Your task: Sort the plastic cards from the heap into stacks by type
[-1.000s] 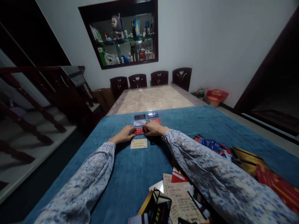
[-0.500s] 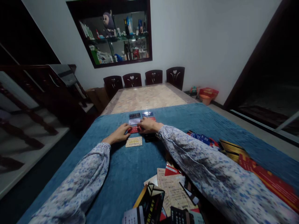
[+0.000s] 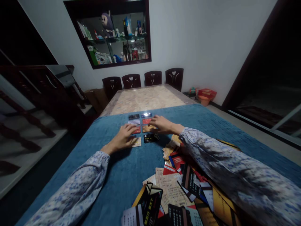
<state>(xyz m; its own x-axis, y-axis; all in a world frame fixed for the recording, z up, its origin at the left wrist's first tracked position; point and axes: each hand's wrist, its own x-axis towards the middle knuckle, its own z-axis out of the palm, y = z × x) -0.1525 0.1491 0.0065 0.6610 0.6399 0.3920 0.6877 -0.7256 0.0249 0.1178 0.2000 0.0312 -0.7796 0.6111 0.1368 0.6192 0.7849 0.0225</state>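
Since the earlier frames the right hand has slid off the red card to a tan card in the right column, and a black card that its wrist covered now shows below. The left hand has drawn back a little toward the person and lies over the pale yellow card. In the head view, the only one, both hands rest flat on the blue cloth, fingers loosely spread and gripping nothing; the right fingertips press on the tan card, the left ones reach up to the red card. The cards sit in two neat columns running away from the person, with a dark card and a glossy blue one at the far end, just short of the bare marble tabletop. A loose heap of cards and paper slips lies near the right sleeve. By my judgement the step in hand is squaring a freshly laid card into the grid; the next move would call for a light nudge to line its edges with its neighbours, then a reach back to the heap.
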